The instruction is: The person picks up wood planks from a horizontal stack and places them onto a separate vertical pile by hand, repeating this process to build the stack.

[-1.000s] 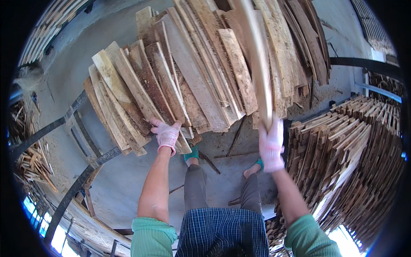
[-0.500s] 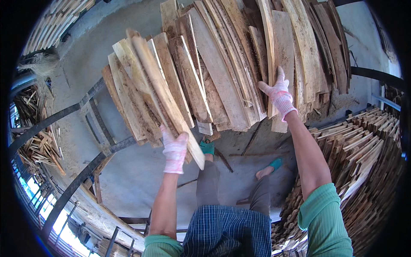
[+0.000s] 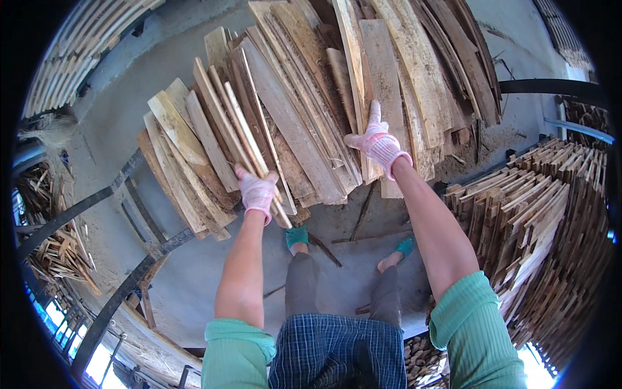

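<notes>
Floor (image 3: 175,292), grey and littered with crumbs, lies under it all. Across its far middle sits a broad pile (image 3: 295,123) of rough boards, side by side, near ends ragged and toward the person. To the right stands a big stack (image 3: 512,220) of cut strips, on edge in tight rows. Far left is a bank of pale slats (image 3: 84,65); left of the pile, a dark metal frame (image 3: 111,305) curves nearward, with a loose heap (image 3: 65,262) of sticks beyond it.

Near middle are a dark checked apron (image 3: 337,350) and grey trousers (image 3: 301,285); green sleeves (image 3: 236,347) are rolled up the arms. Both hands wear pink-and-white gloves. The left hand (image 3: 257,191), at the pile's near left part, is closed about the near end of a slim pale board (image 3: 245,129) turned on edge, thumb on its right. The right hand (image 3: 379,142) rests on the pile farther right, thumb and forefinger spread wide, thumb across a narrow board (image 3: 353,65). Green slippers (image 3: 297,236) and thin sticks (image 3: 325,251) show just nearward of the pile.
</notes>
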A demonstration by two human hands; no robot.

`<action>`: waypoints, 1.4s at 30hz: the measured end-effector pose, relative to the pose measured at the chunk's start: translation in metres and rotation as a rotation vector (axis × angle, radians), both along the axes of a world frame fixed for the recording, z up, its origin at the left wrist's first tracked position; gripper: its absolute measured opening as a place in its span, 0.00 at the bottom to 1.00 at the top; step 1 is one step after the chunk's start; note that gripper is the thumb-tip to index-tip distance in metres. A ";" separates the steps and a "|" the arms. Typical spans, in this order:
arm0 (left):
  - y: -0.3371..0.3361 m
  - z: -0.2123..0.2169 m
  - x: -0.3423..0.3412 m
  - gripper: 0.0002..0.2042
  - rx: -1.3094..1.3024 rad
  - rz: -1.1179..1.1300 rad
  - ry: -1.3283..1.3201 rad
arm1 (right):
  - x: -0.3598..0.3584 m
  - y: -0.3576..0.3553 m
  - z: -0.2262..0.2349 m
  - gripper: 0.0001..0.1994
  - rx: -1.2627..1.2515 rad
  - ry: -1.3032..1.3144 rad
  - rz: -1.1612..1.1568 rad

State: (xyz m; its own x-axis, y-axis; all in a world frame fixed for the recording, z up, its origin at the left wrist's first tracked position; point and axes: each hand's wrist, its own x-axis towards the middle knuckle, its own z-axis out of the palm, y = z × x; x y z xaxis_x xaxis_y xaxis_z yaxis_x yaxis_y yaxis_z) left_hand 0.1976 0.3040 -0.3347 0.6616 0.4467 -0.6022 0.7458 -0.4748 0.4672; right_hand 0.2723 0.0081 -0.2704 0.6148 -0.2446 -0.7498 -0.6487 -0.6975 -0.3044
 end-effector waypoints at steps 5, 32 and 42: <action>0.037 0.086 -0.037 0.46 -0.683 0.321 0.019 | -0.072 0.000 0.075 0.49 0.390 -0.049 -0.044; -0.510 0.379 -0.249 0.46 -1.233 -0.883 0.306 | -0.605 -0.261 0.368 0.40 0.199 -0.911 -1.594; -0.678 0.311 -0.317 0.39 -0.162 -1.555 -0.285 | -0.685 -0.444 0.288 0.36 0.196 -0.907 -1.753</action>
